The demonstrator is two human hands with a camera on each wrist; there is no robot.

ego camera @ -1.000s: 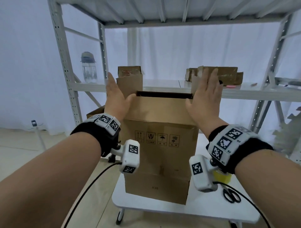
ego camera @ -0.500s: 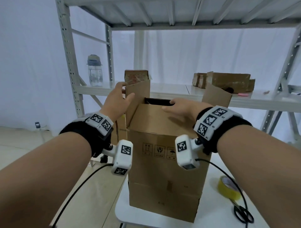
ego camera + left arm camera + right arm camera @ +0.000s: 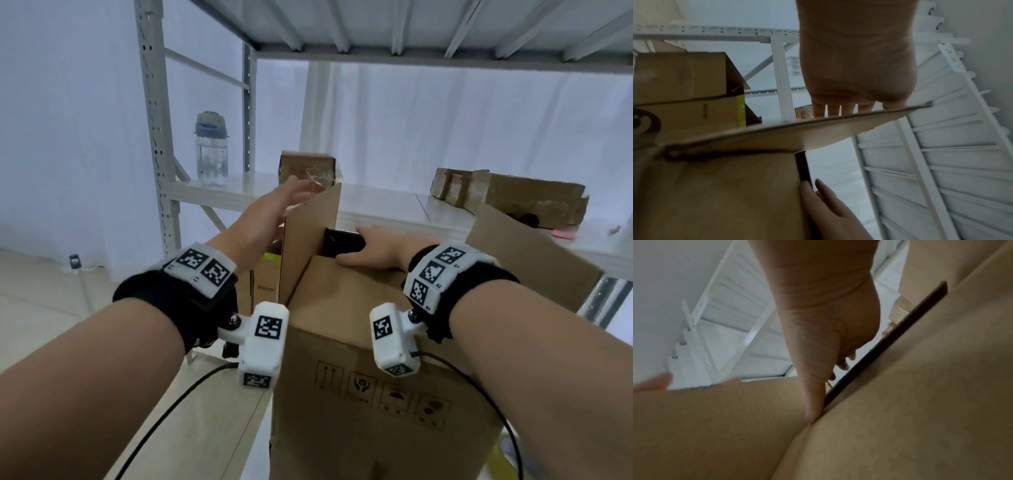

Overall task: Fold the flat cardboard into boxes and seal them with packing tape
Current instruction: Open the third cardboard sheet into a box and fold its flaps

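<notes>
A brown cardboard box [image 3: 363, 404] stands upright in front of me, its top still partly open. Its near top flap [image 3: 346, 291] is folded down, and my right hand [image 3: 373, 250] lies flat on it with the fingers reaching the dark gap at the far edge. In the right wrist view the thumb [image 3: 813, 412] presses on the cardboard. The left side flap [image 3: 311, 240] stands upright, and my left hand [image 3: 281, 205] is against its outer face with fingers straight. The left wrist view shows those fingers [image 3: 838, 108] passing behind the flap's edge. The right side flap [image 3: 531, 253] sticks out to the right.
Behind the box is a white metal rack [image 3: 157, 137] whose shelf holds a water bottle [image 3: 211, 147] and taped cardboard boxes [image 3: 306, 169] [image 3: 507, 195]. More cardboard boxes [image 3: 684, 78] are stacked low on the left. Cables hang from both wrist cameras.
Both hands were raised flat against the side flaps. The right hand came down onto the near flap and holds it; the left hand's fingers have straightened on the outside of the left flap.
</notes>
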